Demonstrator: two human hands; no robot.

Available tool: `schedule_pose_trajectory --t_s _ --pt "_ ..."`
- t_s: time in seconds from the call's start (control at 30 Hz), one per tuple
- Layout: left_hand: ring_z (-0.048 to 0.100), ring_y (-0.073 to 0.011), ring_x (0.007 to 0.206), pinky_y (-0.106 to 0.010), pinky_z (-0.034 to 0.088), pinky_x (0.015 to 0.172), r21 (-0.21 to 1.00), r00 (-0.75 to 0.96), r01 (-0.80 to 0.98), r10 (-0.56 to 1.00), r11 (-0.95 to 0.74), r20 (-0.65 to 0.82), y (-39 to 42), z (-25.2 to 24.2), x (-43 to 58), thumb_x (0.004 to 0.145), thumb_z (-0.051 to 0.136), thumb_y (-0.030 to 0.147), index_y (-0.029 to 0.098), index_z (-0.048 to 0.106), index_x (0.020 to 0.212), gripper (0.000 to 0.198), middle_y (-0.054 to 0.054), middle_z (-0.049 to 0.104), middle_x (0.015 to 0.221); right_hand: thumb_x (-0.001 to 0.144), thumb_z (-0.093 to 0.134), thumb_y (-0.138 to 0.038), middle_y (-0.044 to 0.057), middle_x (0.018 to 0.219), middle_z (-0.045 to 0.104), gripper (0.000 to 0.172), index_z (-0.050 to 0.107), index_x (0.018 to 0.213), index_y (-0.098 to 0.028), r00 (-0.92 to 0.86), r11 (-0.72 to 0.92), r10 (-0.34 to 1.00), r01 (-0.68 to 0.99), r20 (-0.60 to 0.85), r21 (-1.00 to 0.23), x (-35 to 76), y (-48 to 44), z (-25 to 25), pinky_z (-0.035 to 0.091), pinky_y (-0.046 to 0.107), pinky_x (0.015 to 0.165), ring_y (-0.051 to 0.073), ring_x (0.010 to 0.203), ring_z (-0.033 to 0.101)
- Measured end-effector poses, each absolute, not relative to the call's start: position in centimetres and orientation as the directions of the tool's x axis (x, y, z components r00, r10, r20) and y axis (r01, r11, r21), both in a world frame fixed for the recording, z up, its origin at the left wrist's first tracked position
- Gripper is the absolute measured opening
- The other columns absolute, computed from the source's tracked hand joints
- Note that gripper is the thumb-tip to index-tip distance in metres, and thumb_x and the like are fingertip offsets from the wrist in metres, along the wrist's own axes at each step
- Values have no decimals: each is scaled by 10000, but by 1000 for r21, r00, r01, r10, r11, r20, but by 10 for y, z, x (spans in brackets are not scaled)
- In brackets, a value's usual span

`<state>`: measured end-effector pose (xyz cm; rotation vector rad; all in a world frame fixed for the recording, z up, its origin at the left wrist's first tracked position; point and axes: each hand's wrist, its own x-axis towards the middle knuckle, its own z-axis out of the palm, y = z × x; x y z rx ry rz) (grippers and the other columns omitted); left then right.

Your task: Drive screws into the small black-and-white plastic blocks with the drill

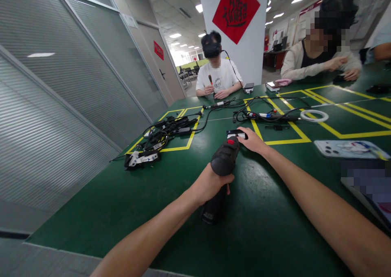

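A black cordless power tool (225, 157) with a red switch on top is in my left hand (215, 182), whose fingers wrap round its handle. Its front end points away from me, toward a small black-and-white object (236, 134) on the green table (171, 195). My right hand (252, 140) holds that small object from its right side, with the fingers at its edge. The tool's front tip is hidden behind its body, so contact with the object cannot be made out.
Tangled black cables (171, 128) and a black-and-white packet (142, 159) lie at the left. More cables, a white coil (314, 115) and a patterned phone case (351, 149) are at the right. Two people sit across the table.
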<state>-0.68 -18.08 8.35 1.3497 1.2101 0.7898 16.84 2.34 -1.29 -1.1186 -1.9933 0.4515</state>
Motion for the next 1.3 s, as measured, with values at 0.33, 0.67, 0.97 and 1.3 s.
schedule_pose_trajectory --t_s 0.33,0.67,0.97,1.3 --pt "535 -110 451 -236 413 452 971 257 185 947 150 -195 -180 81 -9 680 566 152 154 506 810 143 36 497 595 806 583 -366 72 1089 576 430 550 1213 -231 -296 542 838 550 458 -635 169 24 -14 429 342 906 214 968 579" --pt "533 -112 446 -238 410 452 969 248 197 948 152 -199 -181 85 -6 680 567 151 149 507 800 134 30 506 577 808 580 -356 66 1104 570 423 540 1214 -244 -291 546 835 546 467 -636 169 24 -15 436 333 886 213 971 579" --pt "535 -112 440 -240 412 435 971 229 172 952 168 -205 -180 85 -6 666 593 170 145 526 861 207 30 513 606 803 587 -358 67 1111 574 429 540 1216 -249 -283 539 840 541 464 -646 169 24 -15 436 338 890 218 977 579" --pt "540 -101 428 -238 406 438 966 221 178 948 190 -228 -182 92 -4 657 593 148 142 520 846 203 14 552 670 806 579 -363 70 1098 575 431 540 1218 -243 -287 546 835 549 470 -633 169 24 -15 441 338 885 218 969 583"
